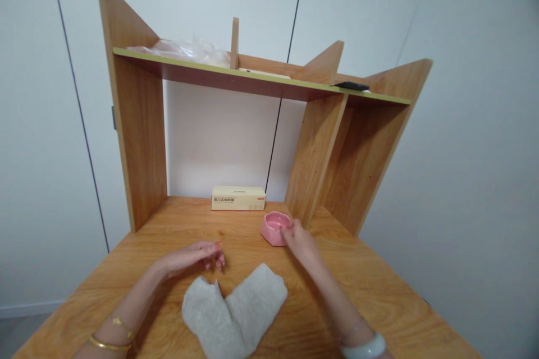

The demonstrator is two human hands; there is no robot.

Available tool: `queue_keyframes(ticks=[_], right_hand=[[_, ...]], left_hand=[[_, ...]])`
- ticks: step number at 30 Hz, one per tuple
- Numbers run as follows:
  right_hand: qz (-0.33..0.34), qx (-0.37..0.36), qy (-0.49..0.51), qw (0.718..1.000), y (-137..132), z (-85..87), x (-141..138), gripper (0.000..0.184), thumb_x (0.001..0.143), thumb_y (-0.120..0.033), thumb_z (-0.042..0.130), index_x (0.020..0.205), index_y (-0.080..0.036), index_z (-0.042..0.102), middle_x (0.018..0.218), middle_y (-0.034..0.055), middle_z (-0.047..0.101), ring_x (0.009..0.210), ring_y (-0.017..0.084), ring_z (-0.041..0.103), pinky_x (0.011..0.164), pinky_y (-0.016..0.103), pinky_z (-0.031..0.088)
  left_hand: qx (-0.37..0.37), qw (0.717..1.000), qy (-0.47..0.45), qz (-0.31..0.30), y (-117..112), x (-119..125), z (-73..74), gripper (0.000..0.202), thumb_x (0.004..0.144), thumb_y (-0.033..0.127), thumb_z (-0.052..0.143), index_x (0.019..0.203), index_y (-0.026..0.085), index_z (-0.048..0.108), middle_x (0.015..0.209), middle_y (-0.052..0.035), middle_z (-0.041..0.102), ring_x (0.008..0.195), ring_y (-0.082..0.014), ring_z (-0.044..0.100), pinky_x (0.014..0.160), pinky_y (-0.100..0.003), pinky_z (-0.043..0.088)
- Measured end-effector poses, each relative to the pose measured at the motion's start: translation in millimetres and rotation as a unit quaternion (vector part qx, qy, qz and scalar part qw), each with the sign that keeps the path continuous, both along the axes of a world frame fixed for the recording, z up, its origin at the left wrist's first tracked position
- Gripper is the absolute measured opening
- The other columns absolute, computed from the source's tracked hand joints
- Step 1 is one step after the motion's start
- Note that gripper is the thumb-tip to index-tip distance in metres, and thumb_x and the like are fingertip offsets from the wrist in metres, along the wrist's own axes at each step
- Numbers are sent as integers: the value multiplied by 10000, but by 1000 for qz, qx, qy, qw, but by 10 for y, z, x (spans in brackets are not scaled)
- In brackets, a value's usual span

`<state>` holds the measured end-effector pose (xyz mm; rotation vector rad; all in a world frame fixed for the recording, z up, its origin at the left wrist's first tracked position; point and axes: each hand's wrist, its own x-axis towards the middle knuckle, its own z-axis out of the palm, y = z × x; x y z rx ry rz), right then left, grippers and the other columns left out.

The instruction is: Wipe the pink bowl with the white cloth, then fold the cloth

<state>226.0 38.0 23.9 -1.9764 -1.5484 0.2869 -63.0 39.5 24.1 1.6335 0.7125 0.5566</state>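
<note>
My right hand [298, 240] pinches the right rim of a pink angular bowl [270, 234], which is on or just above the wooden desk. In the head view, my left hand [206, 255] hovers over the desk with loosely bent fingers and nothing in them. A grey cloth [236, 311] lies bunched in a V shape between my forearms, just in front of my left hand. Part of the bowl's right side is hidden by my right fingers.
A long cream box [238, 199] stands at the back of the desk [357, 286]. Wooden shelf uprights [318, 146] rise behind the bowl. On the upper shelf [202, 73] sit a clear plastic bag [185, 51] and a flat dark object [352, 86].
</note>
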Motion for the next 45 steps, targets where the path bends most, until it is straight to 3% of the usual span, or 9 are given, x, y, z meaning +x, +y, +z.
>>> queue_keyframes(ticks=[4, 8, 15, 21, 28, 32, 35, 39, 45], right_hand=[[119, -105, 0, 987, -303, -191, -175, 318, 706, -485, 503, 668, -171, 536, 674, 45, 598, 633, 157, 534, 525, 233, 312], [149, -141, 49, 977, -428, -388, -265, 201, 606, -345, 593, 679, -174, 517, 649, -8, 552, 594, 125, 486, 499, 215, 288], [116, -58, 171, 977, -490, -394, -60, 112, 579, -183, 489, 623, -204, 388, 539, -65, 411, 525, 93, 405, 486, 203, 282], [98, -67, 297, 948, -667, -338, 199, 259, 552, -368, 523, 633, -230, 320, 483, -86, 353, 437, 83, 334, 436, 209, 246], [83, -87, 281, 952, -763, -433, 320, 326, 554, -481, 501, 651, -240, 305, 436, -92, 345, 375, 81, 308, 396, 209, 221], [61, -51, 259, 963, -736, -490, 369, 309, 554, -433, 520, 644, -238, 297, 434, -101, 313, 377, 71, 273, 403, 203, 192], [60, -28, 262, 963, -715, -523, 386, 296, 549, -402, 530, 625, -235, 299, 443, -101, 296, 398, 68, 266, 415, 204, 187], [57, -20, 250, 966, -713, -523, 385, 269, 564, -370, 524, 628, -233, 301, 444, -101, 314, 400, 68, 276, 417, 203, 192], [80, 6, 242, 967, -689, -362, 298, 249, 598, -355, 504, 673, -236, 298, 427, -115, 319, 375, 69, 281, 397, 198, 179]], left_hand=[[-38, 988, 38, -148, -67, -178, 145, 548, 549, 620, 627, 902, 202, 602, 895, -33, 588, 802, -156, 507, 700, -243, 392], [-29, 979, 92, -179, -66, -210, 125, 531, 448, 455, 765, 901, 242, 587, 918, 9, 564, 870, -153, 480, 772, -245, 376], [-82, 985, 86, -123, -33, -151, 18, 424, 496, 334, 745, 866, 215, 573, 758, 26, 544, 722, -131, 487, 638, -223, 385], [-82, 993, 43, -74, -36, -130, 38, 506, 504, 238, 706, 979, 225, 531, 761, 33, 501, 715, -122, 472, 607, -208, 372], [-93, 995, 36, -7, -19, -19, -53, 467, 585, 269, 618, 1034, 224, 499, 862, 2, 528, 732, -132, 503, 580, -211, 372], [62, 990, 70, 104, 57, 81, -155, 303, 614, 247, 580, 906, 173, 548, 829, -18, 543, 767, -155, 509, 685, -261, 396], [239, 952, 91, 168, 21, 211, -128, 176, 680, 215, 526, 843, 173, 579, 899, -50, 556, 882, -189, 488, 800, -308, 370], [368, 918, 135, 61, -218, 478, -48, 205, 771, 193, 436, 878, 216, 609, 875, -40, 556, 905, -193, 458, 831, -331, 339], [413, 879, 234, -40, -498, 730, -125, 273, 723, 168, 498, 947, 271, 615, 894, -30, 560, 884, -206, 460, 793, -332, 314]])
